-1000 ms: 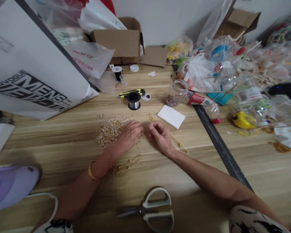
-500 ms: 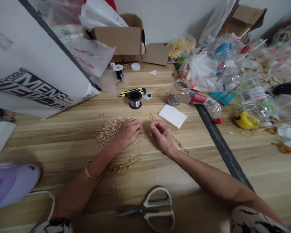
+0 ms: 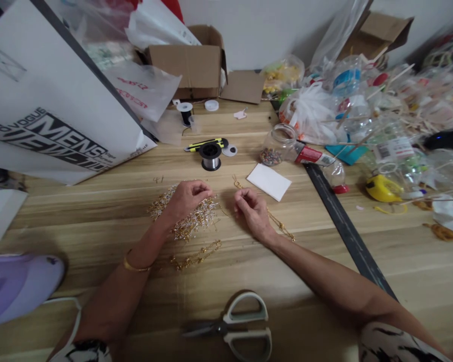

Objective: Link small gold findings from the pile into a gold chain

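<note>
The right hand (image 3: 252, 208) is half curled, its thumb lying along the bent forefinger; I cannot tell whether the tips meet or pinch something thin, as they are too small to read. A gold chain (image 3: 281, 226) shows on both sides of this hand — a looped end just beyond the knuckles, a beaded length beside the wrist — though its path under the palm is hidden. The left hand (image 3: 189, 197) is also loosely curled, thumb and forefinger close together and pointing toward the right hand; I cannot tell whether they are closed on anything.

The left hand is over a pile of small gold and clear beads (image 3: 191, 223), which spreads out from under it on both sides; whether the fingertips touch the beads is unclear. The two hands are apart, palms turned inward, with a thin gold strand in the gap between them. The left forearm, wearing a gold bracelet (image 3: 136, 264), comes up from the near left, the right forearm from the near right, low over the table (image 3: 305, 281).

Nearer the body than the left hand's grip lies a second gold chain (image 3: 196, 255), and beyond that, toward the body, scissors (image 3: 247, 334). Past the hands, on the far side, stands a spool of wire (image 3: 211, 158); just beyond the right hand lies a white card (image 3: 269, 181).
</note>
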The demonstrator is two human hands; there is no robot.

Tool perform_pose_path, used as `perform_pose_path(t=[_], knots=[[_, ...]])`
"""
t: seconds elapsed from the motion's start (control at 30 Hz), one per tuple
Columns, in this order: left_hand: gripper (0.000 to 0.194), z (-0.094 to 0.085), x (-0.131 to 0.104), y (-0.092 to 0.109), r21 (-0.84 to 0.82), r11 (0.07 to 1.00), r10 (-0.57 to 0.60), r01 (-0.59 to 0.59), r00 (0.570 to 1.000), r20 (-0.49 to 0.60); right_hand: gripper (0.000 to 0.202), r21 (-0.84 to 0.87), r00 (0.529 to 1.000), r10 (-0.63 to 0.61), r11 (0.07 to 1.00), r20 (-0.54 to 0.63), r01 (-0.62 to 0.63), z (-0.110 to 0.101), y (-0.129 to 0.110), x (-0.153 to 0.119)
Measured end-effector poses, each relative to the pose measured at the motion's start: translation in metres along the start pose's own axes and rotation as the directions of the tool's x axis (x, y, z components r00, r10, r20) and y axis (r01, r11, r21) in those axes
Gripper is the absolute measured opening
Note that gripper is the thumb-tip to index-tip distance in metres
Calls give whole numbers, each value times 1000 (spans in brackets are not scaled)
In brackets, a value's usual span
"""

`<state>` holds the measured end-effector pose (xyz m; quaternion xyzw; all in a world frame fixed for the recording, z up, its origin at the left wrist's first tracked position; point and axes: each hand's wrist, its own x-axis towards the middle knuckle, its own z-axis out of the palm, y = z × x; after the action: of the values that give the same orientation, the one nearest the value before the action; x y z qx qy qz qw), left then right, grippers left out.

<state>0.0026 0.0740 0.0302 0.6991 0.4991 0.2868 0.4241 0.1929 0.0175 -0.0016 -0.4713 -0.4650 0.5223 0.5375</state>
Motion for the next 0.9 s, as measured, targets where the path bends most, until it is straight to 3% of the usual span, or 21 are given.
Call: perform_pose_path(t=[0.1,0.2,0.37,0.53,0.67,0.77,0.9], knots=[[16,-3,1,-3,-215,971,-118,108,993,-30,24,5,1000,-1,1000,3,1,0,0,0],[22,-7,3,-7,-357,926,-175,123,977,-119,24,1,1000,-10,1000,2,10,0,1,0],[29,-22,2,-10,-373,926,-168,56,946,-276,24,10,1000,-13,1000,6,13,0,1,-1],[23,-49,-14,-12,-145,988,-112,51,885,-453,25,-11,999,-34,999,7,34,0,1,-1],[11,-74,-40,-25,168,983,44,68,809,-585,26,-37,998,-61,997,21,62,0,3,-2],[5,-94,-61,-41,398,904,119,157,802,-585,26,-61,997,-75,995,35,77,0,4,-3],[8,-114,-81,-56,666,714,229,217,826,-515,23,-85,992,-113,990,49,116,0,4,-5]])
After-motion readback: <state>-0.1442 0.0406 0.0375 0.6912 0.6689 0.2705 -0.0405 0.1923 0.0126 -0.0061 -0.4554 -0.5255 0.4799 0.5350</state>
